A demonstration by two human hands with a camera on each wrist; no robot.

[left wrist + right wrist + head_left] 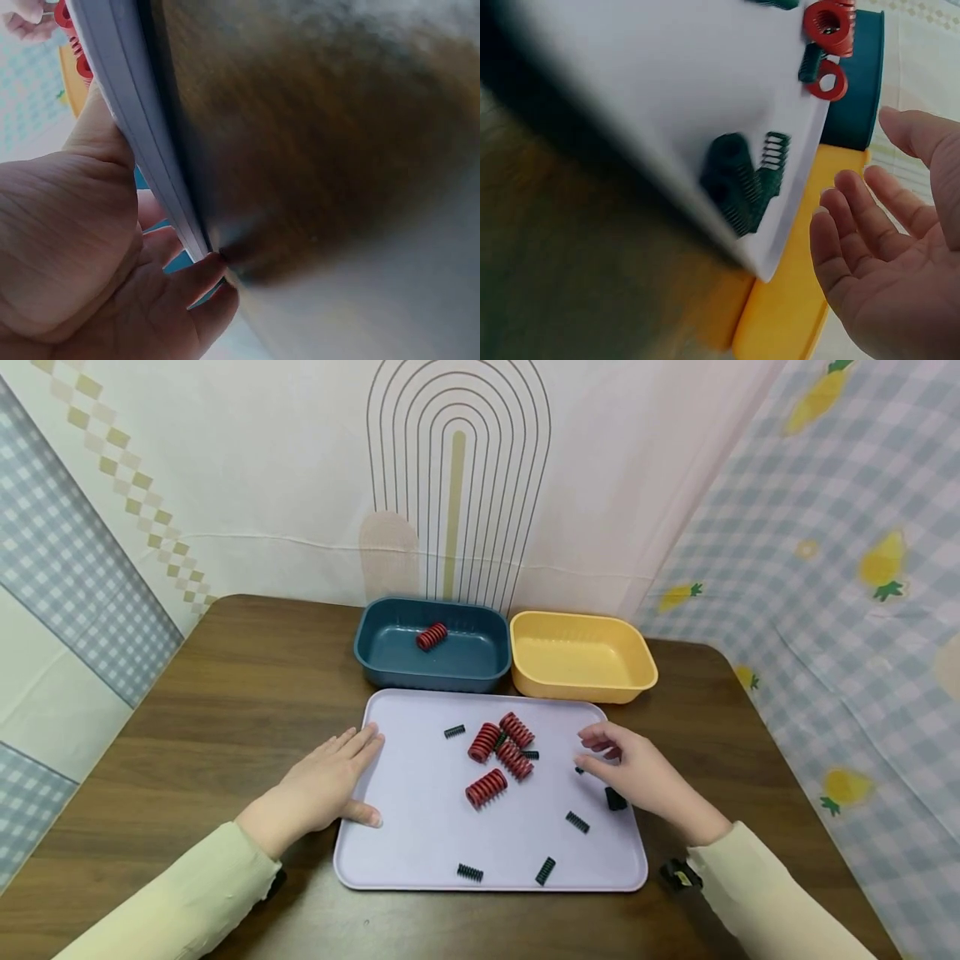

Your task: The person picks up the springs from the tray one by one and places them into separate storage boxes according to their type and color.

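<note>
The right hand (628, 768), loosely curved and empty, hovers at the right edge of the tray (420, 777), its thumb tip just beside a partly hidden spring (579, 769), axis unclear. The left hand (318, 785), fingers extended, rests across the left edge, well apart.

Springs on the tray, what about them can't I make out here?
Head view: one small dark spring, partly hidden by the right hand.
Head view: a dark spring between red springs, partly covered by them.
Left wrist view: red springs, largely hidden by the tray's rim.
Right wrist view: top green spring, cut off by the picture's edge.
</note>
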